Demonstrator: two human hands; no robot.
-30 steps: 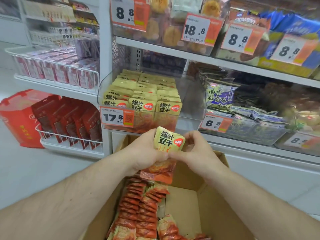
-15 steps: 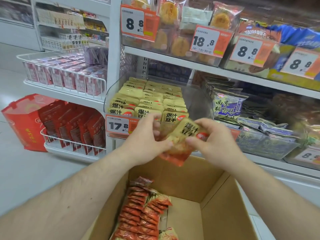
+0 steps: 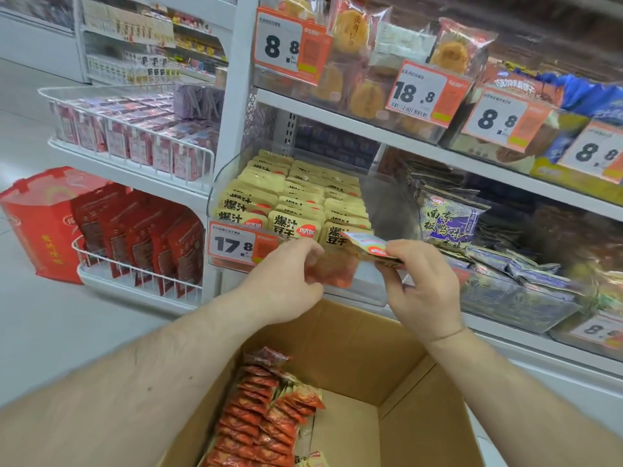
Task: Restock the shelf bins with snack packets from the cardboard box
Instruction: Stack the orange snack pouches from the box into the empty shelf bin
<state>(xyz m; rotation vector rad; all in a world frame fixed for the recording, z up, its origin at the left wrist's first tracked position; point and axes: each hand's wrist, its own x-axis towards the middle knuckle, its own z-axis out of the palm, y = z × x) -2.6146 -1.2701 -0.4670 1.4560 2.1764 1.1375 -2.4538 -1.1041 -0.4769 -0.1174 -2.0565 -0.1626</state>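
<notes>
A small stack of yellow-and-orange snack packets (image 3: 350,261) is held between both hands just in front of the clear shelf bin (image 3: 387,203). My left hand (image 3: 286,281) grips the stack's orange lower end. My right hand (image 3: 424,284) pinches its upper end, tilted toward the bin's free right side. The bin holds several rows of matching yellow packets (image 3: 293,203) on its left and middle. Below my forearms stands the open cardboard box (image 3: 414,416), with several more orange packets (image 3: 266,419) lined along its left wall.
A 17.8 price tag (image 3: 236,246) hangs on the bin's front. To the right sits a bin of purple-labelled packets (image 3: 448,224). Wire baskets of red packs (image 3: 141,237) and a red bag (image 3: 37,224) stand to the left. Upper shelf bins carry 8.8 and 18.8 tags.
Both hands lifted the packets from above the box up to the bin's front edge. The stack has turned from upright and facing me to tilted flat toward the bin.
</notes>
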